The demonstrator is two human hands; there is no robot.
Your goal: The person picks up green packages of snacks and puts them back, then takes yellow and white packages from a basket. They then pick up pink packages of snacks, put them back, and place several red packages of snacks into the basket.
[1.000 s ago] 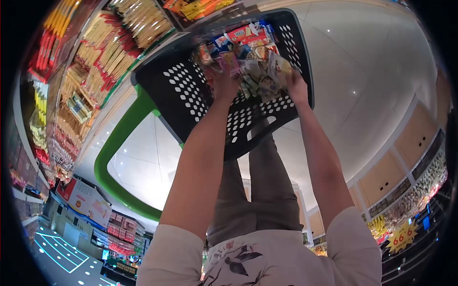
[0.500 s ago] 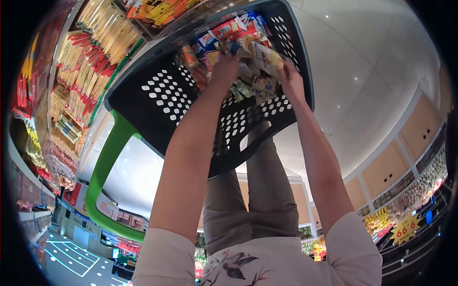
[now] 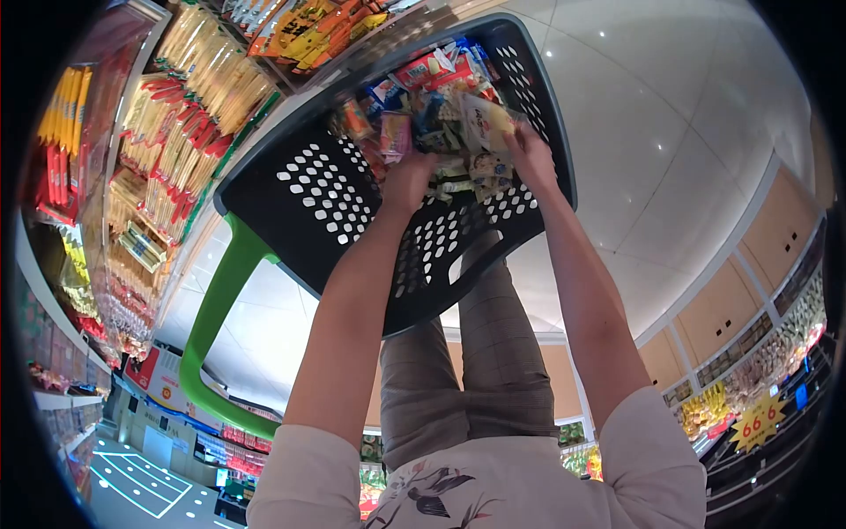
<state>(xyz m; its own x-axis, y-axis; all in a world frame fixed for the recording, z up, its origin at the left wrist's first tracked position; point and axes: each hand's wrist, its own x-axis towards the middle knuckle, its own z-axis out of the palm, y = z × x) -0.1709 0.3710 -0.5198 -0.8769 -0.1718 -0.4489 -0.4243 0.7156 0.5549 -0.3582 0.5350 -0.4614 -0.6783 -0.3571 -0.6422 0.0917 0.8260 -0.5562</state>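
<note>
A black basket (image 3: 251,189) with oval holes and a green handle (image 3: 207,326) is tilted in front of me, with several colourful snack packets at its far end. My right hand (image 3: 531,157) grips the edge of a pale packet (image 3: 483,123) with a clear border, inside the basket's right side. My left hand (image 3: 408,182) is low among the packets, fingers curled in beside a pink packet (image 3: 396,134) and small green-and-white packets (image 3: 454,186). What its fingertips hold, if anything, is hidden. Red packets (image 3: 423,69) lie farther back.
Shelves on the left hold long packaged goods (image 3: 167,123) in red and cream. Orange bags (image 3: 313,35) are stacked beyond the basket. A yellow price sign (image 3: 756,425) stands at the far right. Pale tiled floor (image 3: 634,132) lies to the right.
My left hand has drawn back from the middle of the packets toward the near side, uncovering the pink packet. My right hand keeps its hold on the pale packet. The view has shifted slightly.
</note>
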